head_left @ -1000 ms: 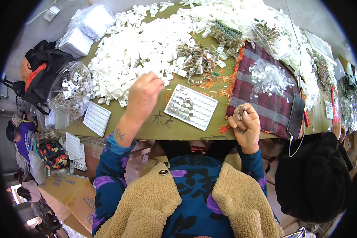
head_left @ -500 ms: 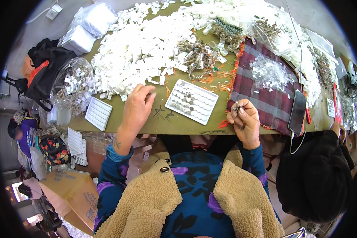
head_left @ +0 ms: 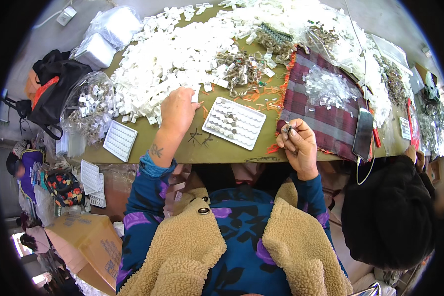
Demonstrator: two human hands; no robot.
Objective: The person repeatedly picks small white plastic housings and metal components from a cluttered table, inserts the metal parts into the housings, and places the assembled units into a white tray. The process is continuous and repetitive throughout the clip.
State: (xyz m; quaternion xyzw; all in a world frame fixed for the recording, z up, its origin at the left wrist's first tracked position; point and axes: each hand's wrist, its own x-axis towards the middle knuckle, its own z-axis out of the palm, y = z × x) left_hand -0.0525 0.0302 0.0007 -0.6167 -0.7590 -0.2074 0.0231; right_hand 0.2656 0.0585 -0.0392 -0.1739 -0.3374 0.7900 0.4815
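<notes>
White tray (head_left: 249, 128): lying on the green surface (head_left: 187, 155), between both hands; to the right of the left one, to the left of the right one, apart from each.
Long axis of tray: slanting, from the left and far side toward the right and near side; not parallel with the near edge of the surface.
Round spots in tray: grey in the left and middle part, white in the right part.
Left hand (head_left: 177, 112): just beside the left short side of the tray; a little nearer to it than the right hand, as far as can be judged.
Left grip: bent, gathered closely; half hidden, so not possible to tell if pinching anything.
Right hand (head_left: 301, 148): near the right short side of the tray, by the near left corner of the plaid cloth (head_left: 325, 128).
Right grip: pressed together at thumb and forefinger, pinching a small dark piece (head_left: 288, 129); too small for telling the kind.
Heap of white pieces (head_left: 153, 64): spread far and left, beginning just beyond the left hand.
</notes>
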